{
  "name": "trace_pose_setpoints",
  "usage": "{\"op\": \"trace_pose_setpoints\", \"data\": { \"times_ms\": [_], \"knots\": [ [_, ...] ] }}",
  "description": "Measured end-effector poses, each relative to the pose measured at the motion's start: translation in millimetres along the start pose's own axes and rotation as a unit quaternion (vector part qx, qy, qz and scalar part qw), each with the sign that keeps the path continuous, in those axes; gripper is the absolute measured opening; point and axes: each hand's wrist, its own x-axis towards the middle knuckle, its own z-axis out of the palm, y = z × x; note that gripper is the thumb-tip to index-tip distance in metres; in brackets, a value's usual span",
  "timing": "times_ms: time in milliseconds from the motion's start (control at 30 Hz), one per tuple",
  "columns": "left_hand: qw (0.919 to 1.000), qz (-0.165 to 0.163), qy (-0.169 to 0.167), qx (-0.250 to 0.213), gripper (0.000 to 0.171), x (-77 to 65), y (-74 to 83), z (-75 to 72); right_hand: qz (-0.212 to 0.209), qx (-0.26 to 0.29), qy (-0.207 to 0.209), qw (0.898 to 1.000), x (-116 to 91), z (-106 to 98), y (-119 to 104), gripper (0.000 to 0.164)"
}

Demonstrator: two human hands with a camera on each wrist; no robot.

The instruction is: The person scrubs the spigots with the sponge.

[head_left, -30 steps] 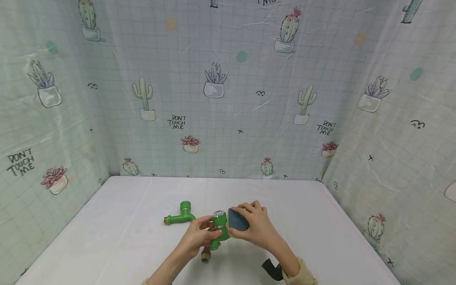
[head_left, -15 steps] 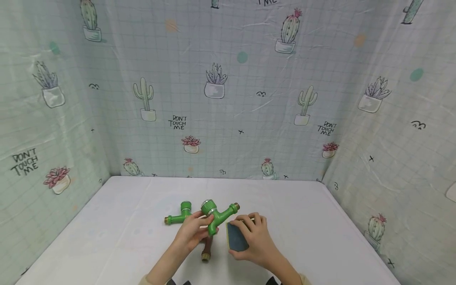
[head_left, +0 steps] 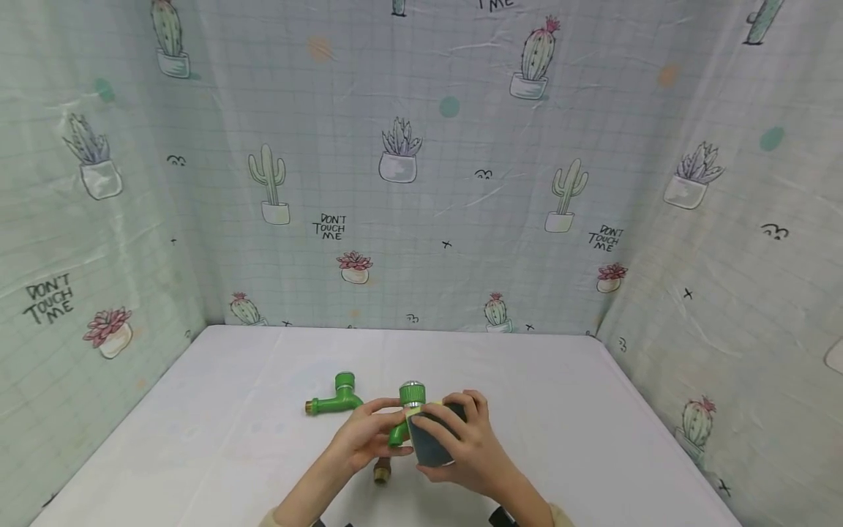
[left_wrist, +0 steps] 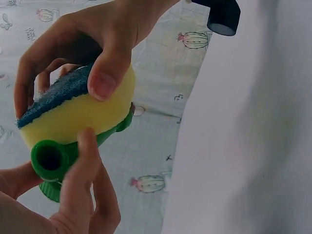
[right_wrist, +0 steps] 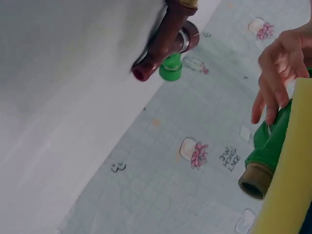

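My left hand [head_left: 365, 435] holds a green faucet [head_left: 413, 394] up over the table, knob upward, its fingers curled around the body. In the left wrist view the open spout of the green faucet [left_wrist: 48, 161] faces the camera. With fingers and thumb my right hand [head_left: 470, 446] grips a sponge [head_left: 428, 443], blue scouring side outward. The sponge's yellow side [left_wrist: 83, 114] lies against the faucet's body. The faucet's brass threaded end [right_wrist: 256, 180] shows beside the sponge in the right wrist view; in the head view it is hidden behind the sponge.
A second green faucet [head_left: 339, 395] lies on the white table [head_left: 250, 417], left of the hands. A dark red faucet [right_wrist: 163, 41] with a brass end lies below my left hand. Printed cloth [head_left: 408, 197] walls in the back and sides.
The green faucet first rose and tilted away from the sponge, its threaded end showing. Now it is upright again, and the sponge has come left against it.
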Motion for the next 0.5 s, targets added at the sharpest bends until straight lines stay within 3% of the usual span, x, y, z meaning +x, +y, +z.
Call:
{"op": "trace_pose_setpoints", "data": {
  "times_ms": [333, 500],
  "knots": [
    [0.9995, -0.008, -0.018, -0.024, 0.067, 0.3, -3.1, -5.7, 0.042, -0.003, -0.003, 0.999, -13, -5, 17, 0.068],
    [0.9988, -0.002, -0.02, -0.044, 0.06, 3.1, -5.8, -3.5, 0.028, 0.009, 0.008, 1.0, -11, -2, 9, 0.065]
  ]
}}
